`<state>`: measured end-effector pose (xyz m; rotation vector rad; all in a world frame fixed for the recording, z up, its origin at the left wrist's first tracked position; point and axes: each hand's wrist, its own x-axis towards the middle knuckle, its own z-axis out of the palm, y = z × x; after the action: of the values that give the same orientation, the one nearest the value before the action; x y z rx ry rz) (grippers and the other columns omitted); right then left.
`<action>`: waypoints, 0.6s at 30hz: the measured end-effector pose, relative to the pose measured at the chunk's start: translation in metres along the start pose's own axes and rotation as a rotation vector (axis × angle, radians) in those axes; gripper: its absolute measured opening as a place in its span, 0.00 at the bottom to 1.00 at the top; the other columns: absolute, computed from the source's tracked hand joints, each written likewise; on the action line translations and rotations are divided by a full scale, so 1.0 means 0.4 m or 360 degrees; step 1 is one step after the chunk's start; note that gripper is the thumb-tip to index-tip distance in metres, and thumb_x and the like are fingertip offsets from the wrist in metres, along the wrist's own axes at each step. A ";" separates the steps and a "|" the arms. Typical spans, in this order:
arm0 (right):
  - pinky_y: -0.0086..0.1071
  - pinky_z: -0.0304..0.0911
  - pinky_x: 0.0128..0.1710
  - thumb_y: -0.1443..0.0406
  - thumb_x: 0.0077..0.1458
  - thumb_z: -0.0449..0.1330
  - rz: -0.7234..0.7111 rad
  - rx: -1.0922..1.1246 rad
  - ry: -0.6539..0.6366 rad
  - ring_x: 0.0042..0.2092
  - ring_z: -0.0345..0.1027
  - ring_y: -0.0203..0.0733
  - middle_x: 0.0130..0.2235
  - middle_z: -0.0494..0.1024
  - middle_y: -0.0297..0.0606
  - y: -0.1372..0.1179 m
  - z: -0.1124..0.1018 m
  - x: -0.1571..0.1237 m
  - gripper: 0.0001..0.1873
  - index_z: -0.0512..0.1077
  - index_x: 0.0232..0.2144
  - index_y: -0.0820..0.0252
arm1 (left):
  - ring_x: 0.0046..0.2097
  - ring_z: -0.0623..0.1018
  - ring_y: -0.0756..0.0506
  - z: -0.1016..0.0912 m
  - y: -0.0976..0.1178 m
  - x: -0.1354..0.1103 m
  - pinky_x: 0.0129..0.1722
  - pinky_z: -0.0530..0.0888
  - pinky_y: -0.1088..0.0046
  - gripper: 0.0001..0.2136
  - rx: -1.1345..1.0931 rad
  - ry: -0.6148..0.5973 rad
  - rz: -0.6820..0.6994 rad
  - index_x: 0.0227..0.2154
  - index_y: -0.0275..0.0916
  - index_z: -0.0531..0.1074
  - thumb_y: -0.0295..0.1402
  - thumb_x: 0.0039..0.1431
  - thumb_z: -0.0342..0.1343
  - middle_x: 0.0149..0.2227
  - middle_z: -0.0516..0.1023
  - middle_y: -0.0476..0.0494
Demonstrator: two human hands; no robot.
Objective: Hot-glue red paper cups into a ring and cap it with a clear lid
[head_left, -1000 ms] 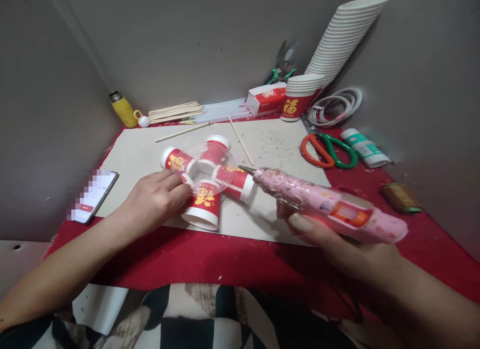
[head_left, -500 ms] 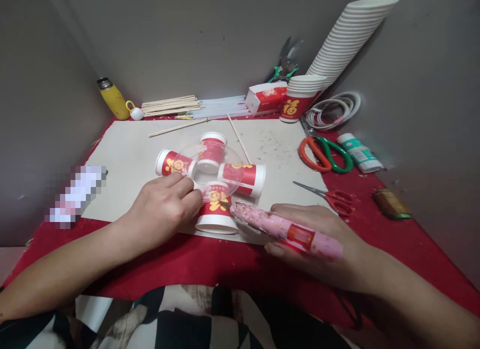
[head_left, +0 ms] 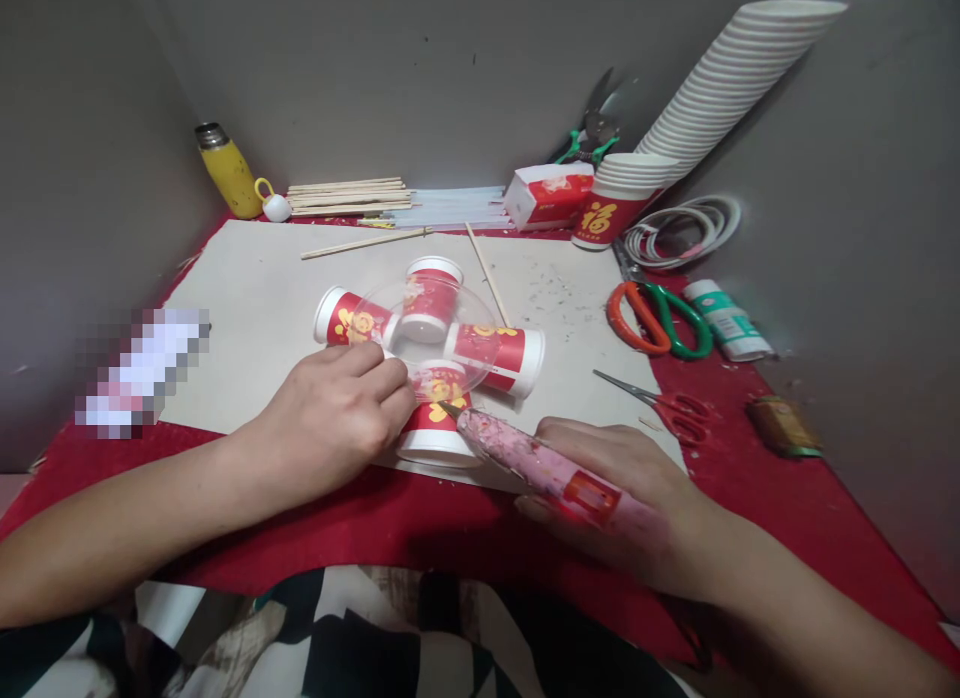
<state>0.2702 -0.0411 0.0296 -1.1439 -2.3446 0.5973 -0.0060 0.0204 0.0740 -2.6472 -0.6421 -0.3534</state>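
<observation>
My right hand (head_left: 622, 478) is wrapped round a pink hot glue gun (head_left: 517, 448), its nozzle pointing left at the near paper cup (head_left: 439, 443). Four red-and-white paper cups lie on their sides in a cross, among them the left cup (head_left: 341, 316), far cup (head_left: 433, 288) and right cup (head_left: 510, 358). Over their inner ends rests a clear plastic disc (head_left: 484, 328). The fingers of my left hand (head_left: 345, 403) are curled closed at the disc's near-left rim, beside the near cup; its fingertips are hidden.
Loose wooden sticks (head_left: 367, 243) lie on the beige board (head_left: 240, 308). To the right are orange-and-green scissors (head_left: 660, 323), small red scissors (head_left: 679, 413) and a white-green roll (head_left: 727, 320). Behind stand stacked paper cups (head_left: 611, 213), a tissue pack (head_left: 551, 198) and a yellow bottle (head_left: 229, 173).
The view has shifted slightly, so most things sit a little differently in frame. The glue gun's nozzle has moved slightly left relative to the near cup. My left hand keeps its place at the disc.
</observation>
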 end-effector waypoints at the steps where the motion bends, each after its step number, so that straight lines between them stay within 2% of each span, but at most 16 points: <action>1: 0.29 0.56 0.24 0.60 0.61 0.61 -0.0022 -0.0002 0.0018 0.24 0.63 0.34 0.26 0.71 0.30 -0.003 0.002 0.002 0.10 0.66 0.29 0.56 | 0.33 0.74 0.44 0.000 0.000 0.000 0.30 0.70 0.67 0.07 0.0001 0.0000 0.0001 0.30 0.37 0.76 0.25 0.65 0.56 0.29 0.76 0.47; 8: 0.31 0.50 0.22 0.68 0.58 0.59 -0.0200 0.0000 0.0101 0.23 0.57 0.34 0.25 0.65 0.28 -0.014 -0.003 0.000 0.10 0.60 0.30 0.53 | 0.34 0.74 0.44 0.000 0.001 0.001 0.30 0.70 0.66 0.07 -0.0016 -0.0015 -0.0017 0.31 0.37 0.75 0.25 0.65 0.55 0.30 0.76 0.46; 13: 0.31 0.48 0.22 0.68 0.56 0.60 -0.0194 -0.0047 0.0108 0.23 0.56 0.34 0.25 0.63 0.27 -0.011 -0.007 -0.013 0.12 0.58 0.30 0.53 | 0.33 0.74 0.44 0.000 0.001 0.002 0.29 0.69 0.67 0.08 -0.0030 -0.0022 -0.0013 0.30 0.37 0.75 0.24 0.65 0.54 0.29 0.76 0.45; 18: 0.31 0.49 0.22 0.69 0.58 0.58 -0.0146 -0.0043 0.0033 0.23 0.57 0.34 0.25 0.64 0.27 -0.016 -0.017 -0.019 0.10 0.59 0.30 0.54 | 0.33 0.74 0.44 -0.001 0.002 0.001 0.29 0.69 0.67 0.09 -0.0032 -0.0027 -0.0015 0.29 0.37 0.73 0.24 0.65 0.54 0.30 0.75 0.45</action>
<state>0.2746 -0.0496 0.0371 -1.0425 -2.3798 0.5209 -0.0051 0.0198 0.0741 -2.6699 -0.6595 -0.3421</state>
